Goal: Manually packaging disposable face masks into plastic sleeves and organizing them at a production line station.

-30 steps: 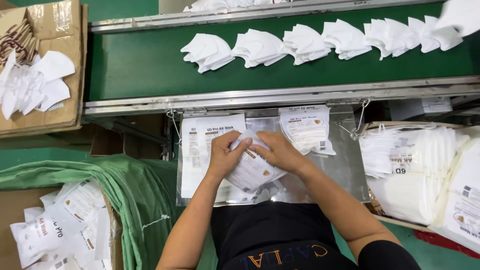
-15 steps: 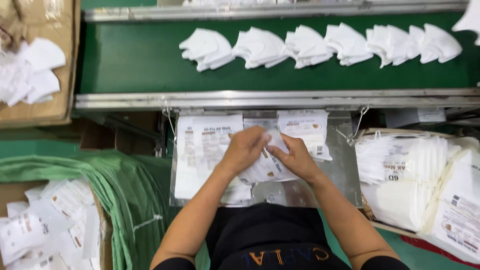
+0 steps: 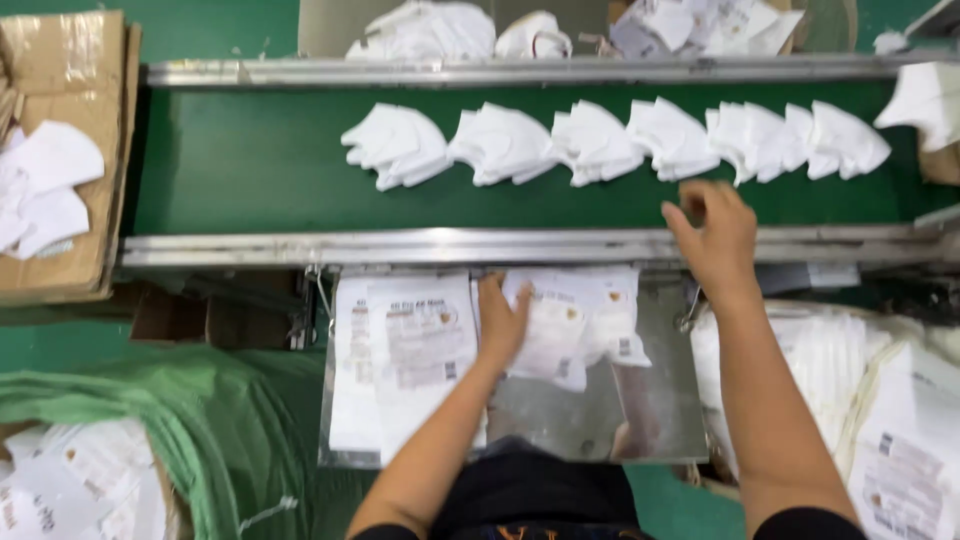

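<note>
Green belt (image 3: 250,180) is lined with white folded masks (image 3: 500,145), soft and light, best pinched at an edge; below, on a steel tray (image 3: 600,420), printed pouches (image 3: 575,315) are pressed flat by the left hand (image 3: 503,320), while the right hand (image 3: 715,230) is held open near the masks

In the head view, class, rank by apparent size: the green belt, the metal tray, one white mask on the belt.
1. green belt
2. metal tray, nearer the camera
3. white mask, clearly smallest

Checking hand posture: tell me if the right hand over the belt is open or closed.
Open: the right hand has fingers spread, holding nothing.
</note>
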